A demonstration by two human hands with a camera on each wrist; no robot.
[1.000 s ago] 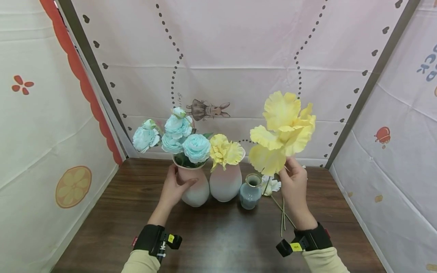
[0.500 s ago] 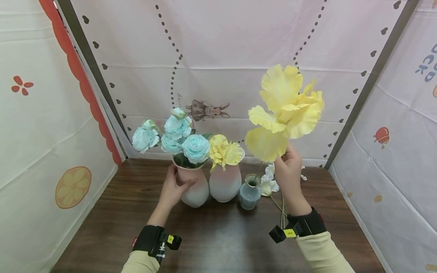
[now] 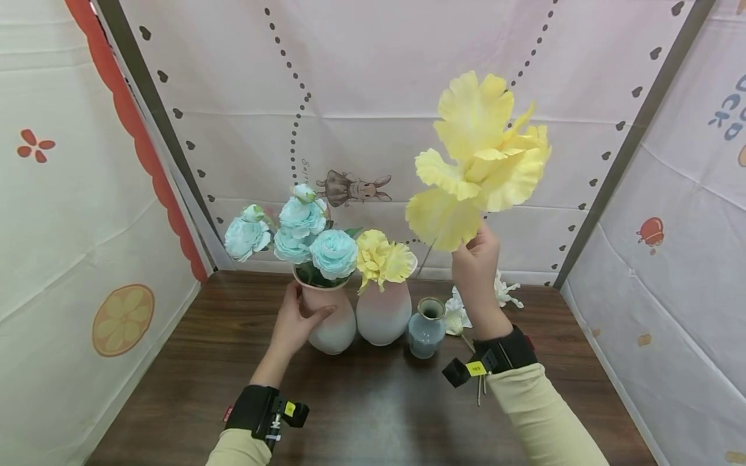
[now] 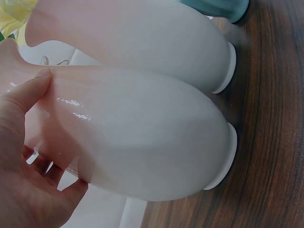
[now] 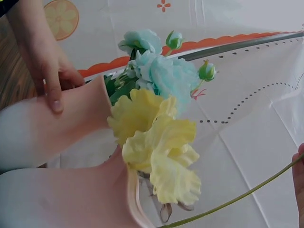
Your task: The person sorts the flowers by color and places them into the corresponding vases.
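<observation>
My left hand [image 3: 297, 318] grips the neck of a pink-and-white vase [image 4: 142, 133], thumb on one side and fingers round the other. Light blue artificial flowers [image 3: 334, 254] fill that vase. Raised above the table, my right hand [image 3: 478, 272] pinches the green stem [image 5: 237, 198] of a large yellow artificial flower [image 3: 480, 145]. Its stem slants down leftward past the mouth of a second pink-and-white vase [image 3: 384, 317], which bears a smaller yellow flower [image 5: 161, 147]. A small blue glass vase [image 3: 426, 333] stands to the right of both.
White artificial flowers [image 3: 456, 314] lie on the wooden table [image 3: 373, 414] behind and beside the right forearm, their stems partly hidden by it. Printed cloth walls [image 3: 396, 71] enclose the table at the back and both sides.
My right hand has risen and shifted left with the large yellow flower, and its stem now shows beside the second vase. The left hand keeps its place on the vase.
</observation>
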